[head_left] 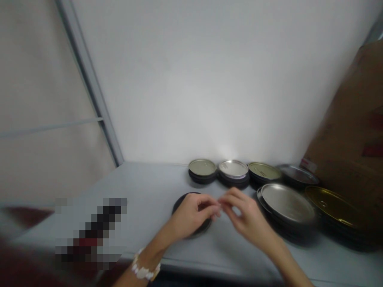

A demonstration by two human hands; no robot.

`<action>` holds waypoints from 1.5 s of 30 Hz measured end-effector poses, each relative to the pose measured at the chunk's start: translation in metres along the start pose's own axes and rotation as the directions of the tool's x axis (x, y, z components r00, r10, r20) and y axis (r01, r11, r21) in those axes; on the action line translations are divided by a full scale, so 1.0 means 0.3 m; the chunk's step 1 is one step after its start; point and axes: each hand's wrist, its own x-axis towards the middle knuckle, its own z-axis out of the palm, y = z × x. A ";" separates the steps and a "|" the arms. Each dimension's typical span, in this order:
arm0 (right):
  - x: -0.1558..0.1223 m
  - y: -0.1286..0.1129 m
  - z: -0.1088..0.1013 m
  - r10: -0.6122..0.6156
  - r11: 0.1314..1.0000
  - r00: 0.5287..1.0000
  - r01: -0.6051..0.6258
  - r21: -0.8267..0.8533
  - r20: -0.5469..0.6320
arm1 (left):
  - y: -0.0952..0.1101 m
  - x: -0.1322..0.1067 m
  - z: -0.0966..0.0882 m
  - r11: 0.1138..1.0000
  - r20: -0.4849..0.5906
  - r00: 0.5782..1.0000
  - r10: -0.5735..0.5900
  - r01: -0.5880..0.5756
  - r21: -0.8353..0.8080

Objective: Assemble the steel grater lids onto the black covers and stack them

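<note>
Nearest the camera, the person's left hand (191,215) and right hand (245,217) hang over a pale grey table top (143,187), a string of white beads (146,268) around the left wrist. Fingers of both hands curl inward, the fingertips (220,207) meeting or nearly meeting at centre. Neither hand is clenched into a fist; whether anything small is pinched there cannot be determined, and the right hand is blurred. A round matt-black disc (178,205) lies flat on the table directly beneath the left hand, largely hidden by it. Contact between palm and disc cannot be confirmed.

At lower left, a pixelated patch (91,233) obscures part of the table edge. Just right of the hands sits a stack of wide silver-toned metal lids (287,203), with a gold-lacquered round lid (332,205) on a dark stack beside it. Along the back edge stand four further stacks in a row: a pale gold lid (202,167), a silver lid (233,168), a gold lid (263,171) and a dark-rimmed silver lid (297,174).

A brown corrugated cardboard panel (350,119) leans at far right, against a plain white wall (209,79) — a grey metal upright (89,83) and beige panel (44,79) bound the left.
</note>
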 end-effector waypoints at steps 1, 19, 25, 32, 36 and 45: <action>0.001 -0.002 -0.001 0.000 1.000 1.000 0.000 0.003 -0.003 | 0.004 -0.002 -0.002 1.000 0.016 1.000 0.016 -0.016 0.016; 0.005 -0.002 -0.009 0.073 0.997 0.997 -0.073 0.012 0.025 | -0.041 -0.002 0.009 0.821 -0.033 0.921 0.388 -0.330 0.465; 0.009 -0.005 -0.009 0.076 0.996 0.997 -0.076 0.039 0.020 | -0.043 0.000 0.005 0.801 -0.024 0.906 0.423 -0.361 0.478; 0.008 -0.006 -0.005 0.088 0.995 0.996 -0.088 0.044 0.003 | -0.040 0.000 0.003 0.789 -0.017 0.900 0.436 -0.373 0.489; 0.009 -0.009 -0.002 0.082 0.996 0.997 -0.081 0.035 -0.004 | -0.042 0.000 0.003 0.785 -0.011 0.904 0.427 -0.365 0.500; 0.013 -0.013 0.006 0.093 0.995 0.996 -0.092 0.046 -0.008 | -0.043 0.001 0.004 0.775 -0.020 0.887 0.462 -0.392 0.496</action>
